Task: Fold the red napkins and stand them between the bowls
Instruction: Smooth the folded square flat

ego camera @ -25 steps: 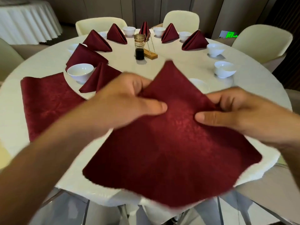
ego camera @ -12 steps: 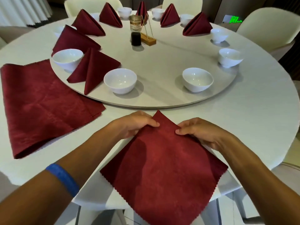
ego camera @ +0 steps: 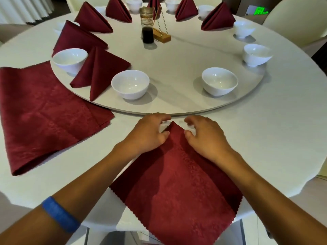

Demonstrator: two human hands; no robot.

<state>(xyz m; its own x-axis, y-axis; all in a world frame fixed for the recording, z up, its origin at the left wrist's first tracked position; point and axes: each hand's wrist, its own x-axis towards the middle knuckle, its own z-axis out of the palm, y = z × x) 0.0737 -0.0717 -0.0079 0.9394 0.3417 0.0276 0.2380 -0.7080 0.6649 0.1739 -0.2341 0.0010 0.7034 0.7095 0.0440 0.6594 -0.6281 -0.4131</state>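
Note:
An unfolded red napkin (ego camera: 177, 183) lies flat as a diamond on the white table, its near corner hanging over the front edge. My left hand (ego camera: 148, 135) and right hand (ego camera: 205, 138) rest on its two far edges, either side of the far corner, fingers apart and gripping nothing. Beyond them, white bowls (ego camera: 130, 84) (ego camera: 219, 81) stand on the round turntable (ego camera: 177, 106) with a bare gap between them. A folded napkin (ego camera: 99, 68) stands between the left bowl and another bowl (ego camera: 69, 59). Several more folded napkins stand around the far rim.
A stack of flat red napkins (ego camera: 44, 112) lies on the table at the left. A dark sauce jar (ego camera: 147, 30) and a wooden stand (ego camera: 161, 36) sit at the turntable's middle. Two more bowls (ego camera: 256, 53) stand at the right. Cream chairs (ego camera: 297, 18) ring the table.
The napkin went from held up in the air to laid flat on the table. My fingers have let go of its far corner and spread apart.

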